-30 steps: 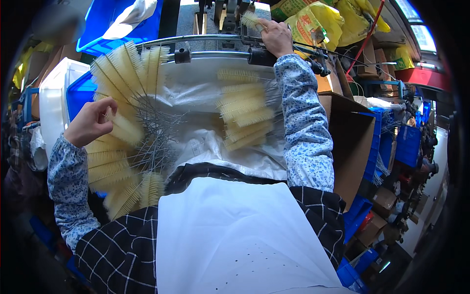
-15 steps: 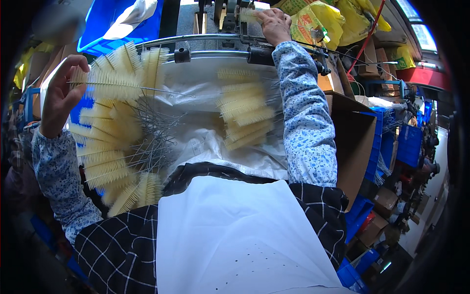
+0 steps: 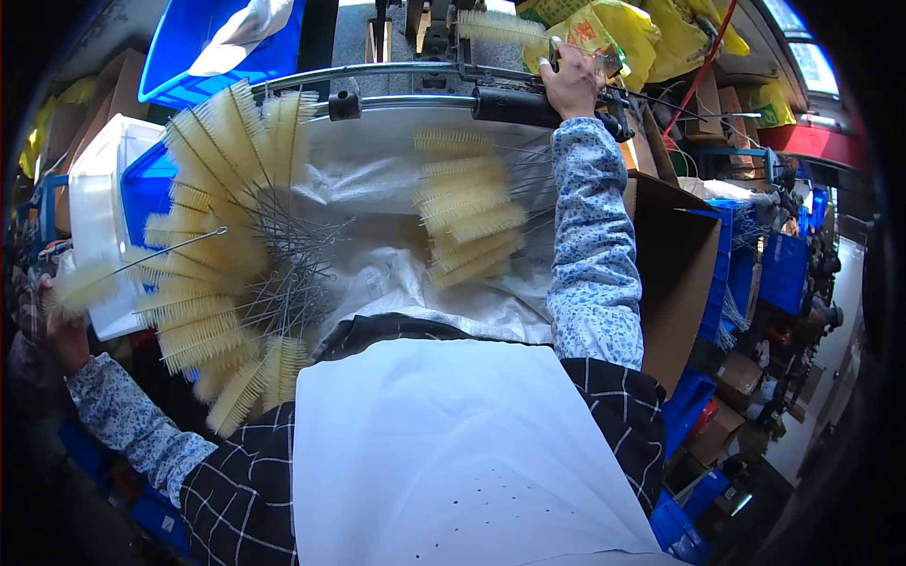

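At the far left, my left hand (image 3: 68, 335) is closed around a pale bristled bottle brush (image 3: 85, 287), whose twisted wire stem points up and to the right. My right hand (image 3: 573, 83) is at the right end of the machine's metal rails (image 3: 406, 101), beside a black sleeve (image 3: 514, 107). Its fingers are curled, and what they grip is hidden. Just left of those fingertips, another bottle brush (image 3: 500, 26) lies across the machine. A large fanned pile of brushes (image 3: 203, 241) covers the left of the work surface, and a smaller stack (image 3: 472, 212) lies in the middle.
White plastic sheeting (image 3: 377, 179) covers the surface under the brushes. A blue bin (image 3: 170, 66) with a white cloth stands at the back left, near a white container (image 3: 104, 226). Yellow bags (image 3: 618, 38) sit behind my right hand. An open cardboard box (image 3: 675, 283) stands to the right.
My left hand has moved down and outward with its brush, whose stem now tilts upward. My right hand has shifted right and nearer, uncovering more of the brush on the machine.
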Demonstrator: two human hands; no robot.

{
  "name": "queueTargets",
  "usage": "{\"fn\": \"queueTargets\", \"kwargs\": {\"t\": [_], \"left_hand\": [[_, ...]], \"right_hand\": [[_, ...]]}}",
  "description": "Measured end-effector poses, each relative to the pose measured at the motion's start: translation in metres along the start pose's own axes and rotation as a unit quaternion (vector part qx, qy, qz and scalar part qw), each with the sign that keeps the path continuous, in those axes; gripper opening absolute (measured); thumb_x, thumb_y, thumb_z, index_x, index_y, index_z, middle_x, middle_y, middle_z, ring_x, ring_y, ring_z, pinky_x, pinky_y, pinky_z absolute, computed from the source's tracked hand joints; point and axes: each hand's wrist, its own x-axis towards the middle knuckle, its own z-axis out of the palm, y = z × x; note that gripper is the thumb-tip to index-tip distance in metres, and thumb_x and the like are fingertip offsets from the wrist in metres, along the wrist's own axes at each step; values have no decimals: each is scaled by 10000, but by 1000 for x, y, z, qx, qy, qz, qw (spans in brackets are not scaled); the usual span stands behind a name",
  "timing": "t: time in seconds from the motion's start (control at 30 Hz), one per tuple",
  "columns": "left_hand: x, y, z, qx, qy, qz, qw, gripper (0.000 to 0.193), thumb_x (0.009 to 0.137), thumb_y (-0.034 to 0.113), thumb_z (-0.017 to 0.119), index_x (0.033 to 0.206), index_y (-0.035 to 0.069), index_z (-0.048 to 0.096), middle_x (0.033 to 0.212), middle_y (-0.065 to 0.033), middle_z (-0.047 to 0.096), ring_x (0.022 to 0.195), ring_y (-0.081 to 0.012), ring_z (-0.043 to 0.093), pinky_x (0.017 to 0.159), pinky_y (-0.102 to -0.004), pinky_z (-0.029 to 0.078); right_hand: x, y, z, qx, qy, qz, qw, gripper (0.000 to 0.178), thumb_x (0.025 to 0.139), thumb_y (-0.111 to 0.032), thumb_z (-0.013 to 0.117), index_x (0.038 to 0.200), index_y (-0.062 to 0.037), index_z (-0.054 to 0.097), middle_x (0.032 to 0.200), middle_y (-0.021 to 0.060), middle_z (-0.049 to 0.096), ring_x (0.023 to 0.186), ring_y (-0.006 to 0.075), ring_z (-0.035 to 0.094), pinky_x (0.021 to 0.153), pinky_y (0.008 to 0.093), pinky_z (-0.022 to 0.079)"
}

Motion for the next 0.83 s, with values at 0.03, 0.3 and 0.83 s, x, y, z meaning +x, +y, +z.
{"fn": "queueTargets", "kwargs": {"t": [0.03, 0.3, 0.83], "left_hand": [[-1, -5, 10, 18, -4, 11, 1000, 461, 820, 103, 469, 1236, 3, 297, 1284, -40, 310, 1188, -137, 325, 1009, -264, 239], [-27, -8, 78, 79, -110, 26, 990, 476, 783, 138, 516, 1206, 38, 323, 1192, -52, 373, 1123, -170, 377, 959, -278, 298], [-33, 9, 207, 292, -249, 111, 917, 549, 723, 219, 584, 1187, 89, 320, 1083, -47, 384, 1065, -162, 378, 928, -279, 297]], "right_hand": [[0, 0, 1, 18, 0, 4, 1000, 441, 738, -327, 554, 1133, -134, 520, 1079, 71, 550, 1019, 263, 466, 875, 449, 288], [-1, -45, 12, 42, 13, -9, 999, 381, 731, -251, 553, 1086, -110, 552, 1024, 76, 556, 956, 246, 514, 817, 446, 322], [-9, -130, 9, 37, -51, -28, 998, 386, 780, -228, 524, 1132, -70, 512, 1090, 81, 524, 977, 256, 506, 789, 455, 349]]}}
